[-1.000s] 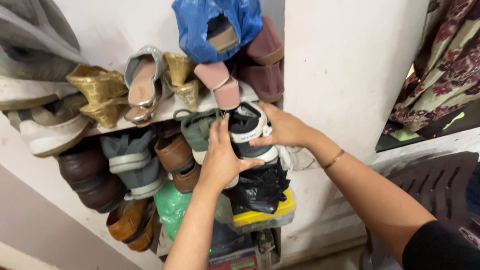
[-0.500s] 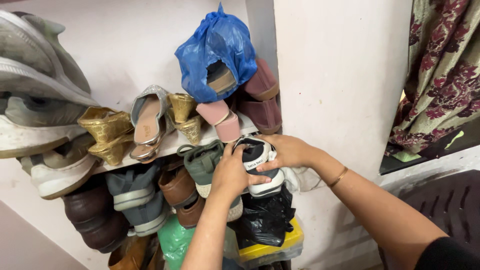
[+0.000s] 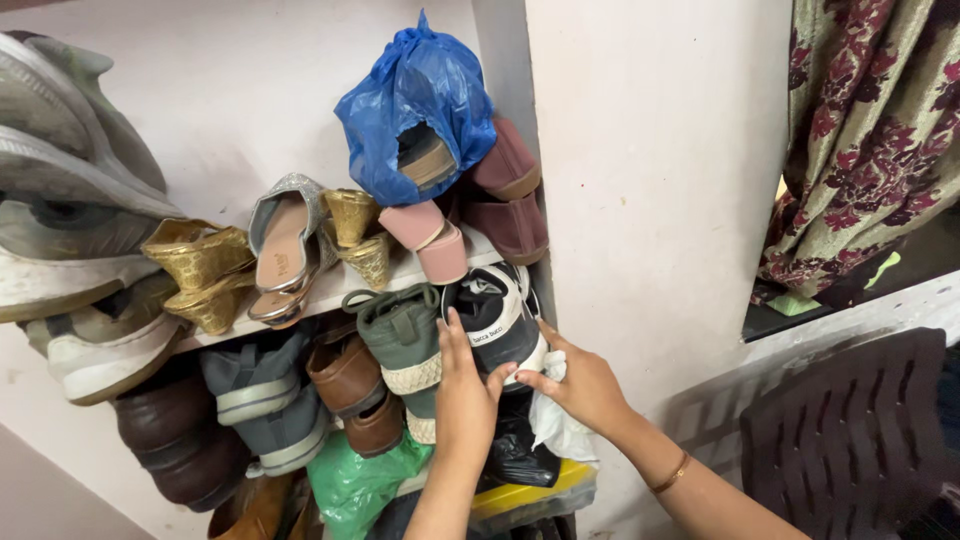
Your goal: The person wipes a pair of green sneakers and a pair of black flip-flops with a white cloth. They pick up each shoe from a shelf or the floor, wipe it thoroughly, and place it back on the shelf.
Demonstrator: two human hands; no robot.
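1. Nearest in, the left hand (image 3: 466,392) rises with fingers pressed together and flat, resting against the heel side of the black-and-white lace-up sneaker (image 3: 497,318); the thumb hooks toward its sole edge.

2. Just beside it, the right hand (image 3: 582,385) props the sneaker from below, fingers loosely curled and the fingertips touching the white sole, with a crumpled white plastic bag (image 3: 556,425) bunched under the palm. A thin gold bangle (image 3: 668,472) sits on that wrist.

3. The sneaker stands on end, wedged in the lower shelf compartment against the right wall, touching the olive-green canvas shoe with a woven rope sole (image 3: 405,335). It looks light, with a soft padded upper and a stiffer rubber sole; the sole rim and heel seem the firm places to grip, while the upper would likely squash.

4. Below sit a black plastic bag (image 3: 512,450), a green plastic bag (image 3: 352,480) and a yellow flat box (image 3: 530,492); what they contain I cannot tell.

5. Further left in the compartment: brown leather shoes (image 3: 350,385) and grey slip-on shoes (image 3: 262,400).

6. Up on the white shelf board (image 3: 340,290): gold wedge sandals (image 3: 205,270), a silver sandal (image 3: 285,245), pink block-heel sandals (image 3: 430,238), maroon shoes (image 3: 510,195).

7. Farthest, a torn blue plastic bag (image 3: 415,105) holds a tan shoe, showing through the rip.
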